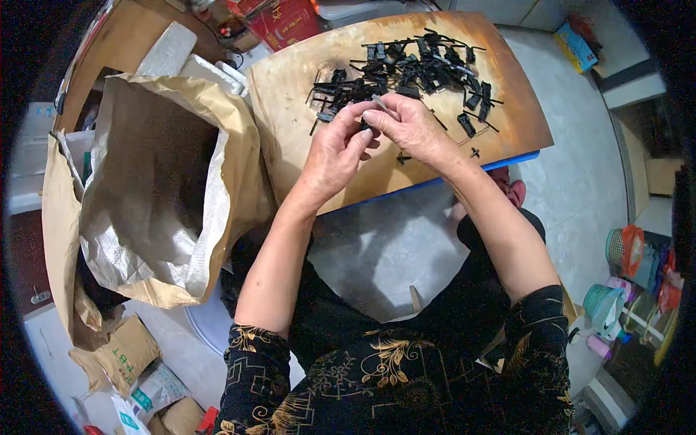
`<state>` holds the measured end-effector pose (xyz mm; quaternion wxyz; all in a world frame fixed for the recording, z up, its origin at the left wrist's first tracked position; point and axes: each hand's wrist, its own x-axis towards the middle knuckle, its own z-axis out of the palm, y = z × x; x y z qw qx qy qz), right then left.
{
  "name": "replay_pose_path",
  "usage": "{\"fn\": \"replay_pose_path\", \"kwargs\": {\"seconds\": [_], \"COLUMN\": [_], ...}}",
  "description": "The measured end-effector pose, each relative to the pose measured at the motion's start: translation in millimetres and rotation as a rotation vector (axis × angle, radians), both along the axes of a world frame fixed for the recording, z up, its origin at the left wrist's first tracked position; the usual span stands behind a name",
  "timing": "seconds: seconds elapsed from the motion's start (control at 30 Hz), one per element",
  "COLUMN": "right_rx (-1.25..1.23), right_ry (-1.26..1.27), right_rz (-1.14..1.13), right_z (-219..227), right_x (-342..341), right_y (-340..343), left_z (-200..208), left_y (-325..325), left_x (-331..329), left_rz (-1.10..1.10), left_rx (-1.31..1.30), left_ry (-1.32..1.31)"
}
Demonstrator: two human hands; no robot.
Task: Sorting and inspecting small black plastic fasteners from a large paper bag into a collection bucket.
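Nearest us: gold-patterned black sleeves (250, 366), bare forearms reaching in over the near edge of the bench (523, 119). A brown paper sack (250, 138), silvery inside, gapes by the bench's left edge. We judge that any part flicked leftward could drop in there.

Just inside the near edge, two small black cross-shaped pieces lie loose, one (404, 157) below the right hand, the other (475, 152) just right of that wrist. Here a dragging forearm could sweep either off onto the floor.

Both grips meet above the bench, inward from the near edge's middle. Left grip (337, 147): fingers curled and clamped on a small black part (365, 125), mostly hidden from us. Right grip (417, 134): thumb and fingers pinched together on a thin grey strip (385, 106); tool or component, we cannot tell. Main risk, in our view: pushed too hard, the strip skids off the part and catches the left fingertips, or the part pops loose.

Farther in, a heap of black plastic parts (424, 69) spreads toward the far edge, thin stems crossing. Pulling one out could drag neighbours along or snap a stem.

Beyond the far edge: a red box (290, 25).
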<state>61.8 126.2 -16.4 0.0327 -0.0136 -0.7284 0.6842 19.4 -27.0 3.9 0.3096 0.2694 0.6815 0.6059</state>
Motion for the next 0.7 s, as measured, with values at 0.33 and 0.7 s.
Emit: {"fn": "replay_pose_path", "kwargs": {"seconds": [0.33,0.7], "right_rx": [-0.396,-0.333], "right_ry": [-0.292,-0.285], "right_rz": [0.026,0.043], "right_z": [16.7,15.1], "right_x": [1.2,-5.7], "right_y": [-31.5,-42.8], "left_z": [-3.9,-7.6], "left_y": [-12.1,-16.4], "left_x": [-12.1,-11.3], "left_rz": [0.245,0.279], "left_rx": [0.1,0.074], "left_ry": [-0.032,0.057]}}
